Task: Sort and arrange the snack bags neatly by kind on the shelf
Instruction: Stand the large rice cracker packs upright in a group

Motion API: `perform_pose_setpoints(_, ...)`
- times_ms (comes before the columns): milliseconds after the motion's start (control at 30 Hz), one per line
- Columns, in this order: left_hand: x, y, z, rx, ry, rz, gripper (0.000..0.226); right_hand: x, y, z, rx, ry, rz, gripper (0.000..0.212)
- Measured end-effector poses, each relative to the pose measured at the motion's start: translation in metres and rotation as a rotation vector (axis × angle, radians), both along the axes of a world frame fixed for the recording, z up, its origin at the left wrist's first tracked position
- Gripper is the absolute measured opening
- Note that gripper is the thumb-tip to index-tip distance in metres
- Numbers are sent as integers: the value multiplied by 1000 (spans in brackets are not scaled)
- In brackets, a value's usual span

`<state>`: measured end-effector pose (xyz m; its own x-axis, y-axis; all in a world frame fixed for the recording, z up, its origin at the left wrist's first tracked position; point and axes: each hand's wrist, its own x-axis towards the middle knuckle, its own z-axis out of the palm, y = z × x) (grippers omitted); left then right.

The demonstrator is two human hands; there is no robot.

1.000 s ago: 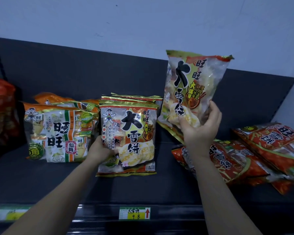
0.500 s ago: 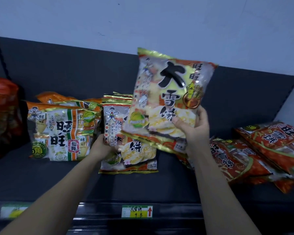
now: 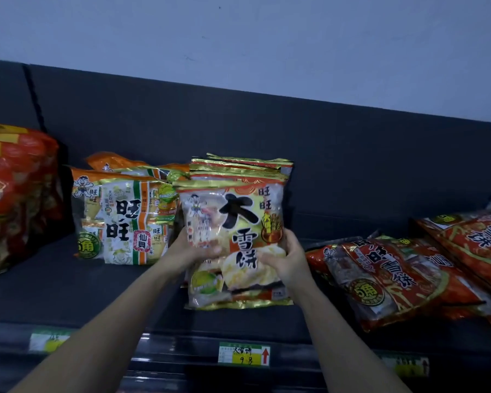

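Left hand and right hand, grip curled, hold gold-trimmed bag, long axis upright.

**Snack bags grouped on the shelf**

A gold-trimmed bag stands upright in front of a row of matching bags. Green-striped bags stand just left. Red bags lie flat, overlapping, at right.

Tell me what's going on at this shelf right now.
A person is tidying snack bags on a dark shelf. The left hand and right hand grip the sides of a gold-edged bag, standing it upright at the front of a row of matching bags. A group of green-striped bags stands to its left. On the right, red bags lie slumped and overlapping, not yet straightened.
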<state>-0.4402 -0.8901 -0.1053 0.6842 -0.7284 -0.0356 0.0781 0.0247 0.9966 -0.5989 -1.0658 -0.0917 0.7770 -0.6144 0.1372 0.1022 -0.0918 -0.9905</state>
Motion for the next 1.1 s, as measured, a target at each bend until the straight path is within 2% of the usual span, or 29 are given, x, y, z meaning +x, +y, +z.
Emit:
perform_pose_setpoints(100, 6, 5, -3, 102, -108, -59, 110, 2, -1, -11, -145, 105, -102, 55)
perform_pose_setpoints(133, 7, 7, -2, 138, -143, -98, 115, 1, -2, -11, -184, 151, -130, 60)
perform_pose_setpoints(200, 12, 10, 1, 219, -174, -189, 131, -1, -6, -11, -173, 202, -132, 83)
perform_pose_setpoints(267, 13, 11, 3, 276, -167, -262, 146, -3, -8, -11, -99, 213, -32, 106)
perform_pose_setpoints(333, 14, 10, 1, 277, -159, -233, 146, -3, -10, -14, -112, 231, 89, 116)
perform_pose_setpoints(500, 10, -7, -4, 159, -153, -71, 109, -2, -14, -20, -224, 159, 40, 102)
perform_pose_setpoints(600, 13, -9, -4, 164, -171, -66, 132, -1, -18, -20, -234, 134, 38, 100)
perform_pose_setpoints(667, 17, -8, -1, 178, -202, -16, 133, -1, -20, -18, -240, 146, 54, 99)
perform_pose_setpoints(733, 27, -9, -2, 132, -144, 5, 116, 1, -23, -15, -227, 155, 71, 99)
perform_pose_setpoints(800, 34, -14, 1, 44, 10, -3, 99, 3, -25, -14, -192, 161, 81, 101)
perform_pose_setpoints(867, 34, -22, 9, -18, 149, 25, 110, 5, -29, -13, -171, 159, 82, 107)
perform_pose_setpoints(967, 25, -31, 20, -46, 200, 21, 138, 7, -33, -14, -161, 170, 77, 110)
perform_pose_setpoints(1100, 17, -31, 25, -65, 184, -8, 142, 11, -36, -15, -140, 148, 92, 106)
